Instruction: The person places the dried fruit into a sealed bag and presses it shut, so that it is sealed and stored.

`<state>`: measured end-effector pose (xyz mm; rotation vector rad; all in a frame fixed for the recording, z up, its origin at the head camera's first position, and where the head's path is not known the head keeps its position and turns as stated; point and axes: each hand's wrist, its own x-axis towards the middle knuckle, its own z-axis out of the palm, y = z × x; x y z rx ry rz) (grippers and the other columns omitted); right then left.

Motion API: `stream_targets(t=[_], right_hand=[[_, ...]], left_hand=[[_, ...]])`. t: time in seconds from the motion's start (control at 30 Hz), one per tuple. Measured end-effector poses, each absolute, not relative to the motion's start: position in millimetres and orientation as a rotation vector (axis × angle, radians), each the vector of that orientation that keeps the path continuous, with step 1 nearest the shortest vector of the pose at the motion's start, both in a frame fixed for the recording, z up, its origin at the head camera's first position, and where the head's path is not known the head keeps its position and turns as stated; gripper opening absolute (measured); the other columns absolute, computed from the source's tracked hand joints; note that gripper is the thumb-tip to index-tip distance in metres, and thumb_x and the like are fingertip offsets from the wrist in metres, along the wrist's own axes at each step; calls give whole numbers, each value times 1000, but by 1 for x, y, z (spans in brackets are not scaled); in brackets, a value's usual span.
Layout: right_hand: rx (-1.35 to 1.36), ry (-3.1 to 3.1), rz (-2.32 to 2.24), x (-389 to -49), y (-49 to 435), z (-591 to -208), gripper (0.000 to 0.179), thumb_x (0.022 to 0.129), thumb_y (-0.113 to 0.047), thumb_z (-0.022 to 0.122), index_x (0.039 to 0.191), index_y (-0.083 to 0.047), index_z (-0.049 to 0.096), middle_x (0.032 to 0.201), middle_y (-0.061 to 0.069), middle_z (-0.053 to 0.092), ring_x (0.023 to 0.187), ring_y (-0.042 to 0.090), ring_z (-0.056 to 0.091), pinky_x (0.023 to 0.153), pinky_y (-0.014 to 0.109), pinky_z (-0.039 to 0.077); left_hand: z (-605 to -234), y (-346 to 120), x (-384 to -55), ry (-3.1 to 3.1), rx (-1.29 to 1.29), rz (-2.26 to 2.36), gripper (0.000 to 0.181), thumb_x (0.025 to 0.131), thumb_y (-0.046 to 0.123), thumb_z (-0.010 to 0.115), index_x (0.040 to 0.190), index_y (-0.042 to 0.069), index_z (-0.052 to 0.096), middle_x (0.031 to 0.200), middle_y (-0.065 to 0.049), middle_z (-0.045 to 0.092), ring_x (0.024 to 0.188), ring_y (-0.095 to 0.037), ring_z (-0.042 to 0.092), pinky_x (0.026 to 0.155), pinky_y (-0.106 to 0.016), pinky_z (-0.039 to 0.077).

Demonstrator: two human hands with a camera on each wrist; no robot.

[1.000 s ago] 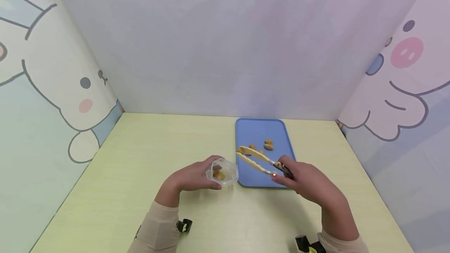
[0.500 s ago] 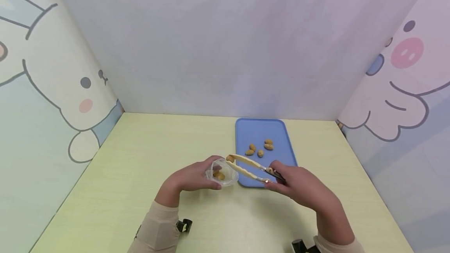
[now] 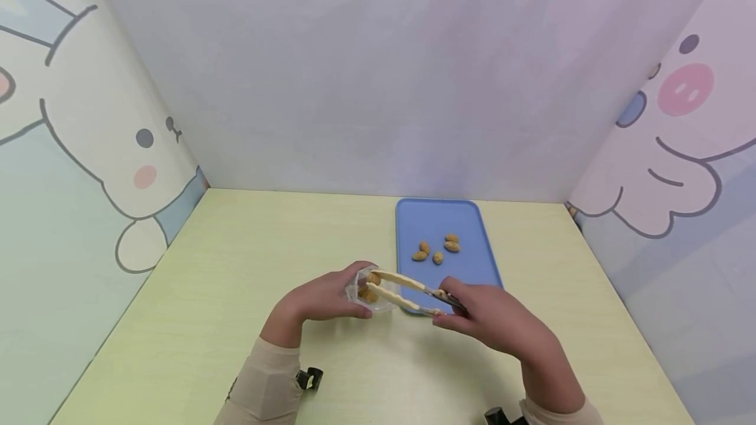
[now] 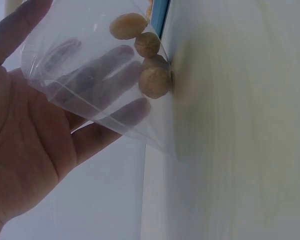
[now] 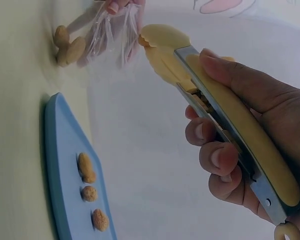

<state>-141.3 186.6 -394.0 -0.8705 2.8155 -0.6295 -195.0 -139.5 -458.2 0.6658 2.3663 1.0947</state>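
A: Your hands?
B: Your left hand (image 3: 327, 295) holds the clear bag (image 4: 82, 30), nuts (image 4: 155, 82) inside; your right hand (image 3: 499, 320) is clamped round tongs (image 3: 401, 279), tips at its mouth.
A: Other nuts (image 3: 438, 258)?
B: Five, on the blue tray (image 3: 434, 215), farther right.

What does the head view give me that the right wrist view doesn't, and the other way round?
Only the head view: the pig drawing on the side wall and the tan left sleeve.

Only the right wrist view: the ring at the end of the tongs, and the lower fingers of the right hand curled around them.

Both: tongs, right hand, left hand, clear plastic bag, blue tray and nut-like pieces.
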Motion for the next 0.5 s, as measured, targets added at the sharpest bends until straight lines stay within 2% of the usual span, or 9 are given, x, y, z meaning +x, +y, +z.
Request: stream_targets(t=[0.37, 0.5], right_hand=[[-892, 2804, -615, -141, 182, -397, 31, 90, -61, 57, 97, -31, 48, 61, -18, 40, 52, -3, 35, 49, 20, 33], [-889, 2795, -607, -142, 180, -398, 35, 87, -64, 58, 95, -31, 47, 62, -18, 41, 52, -3, 35, 49, 20, 33]], left_hand=[[-457, -140, -194, 2362, 662, 1093, 74, 79, 48, 78, 138, 48, 34, 104, 5, 58, 89, -17, 55, 79, -37, 45], [-457, -139, -195, 2355, 671, 1103, 73, 79, 45, 79, 137, 46, 35, 111, 5, 60, 93, -15, 57, 80, -37, 46]])
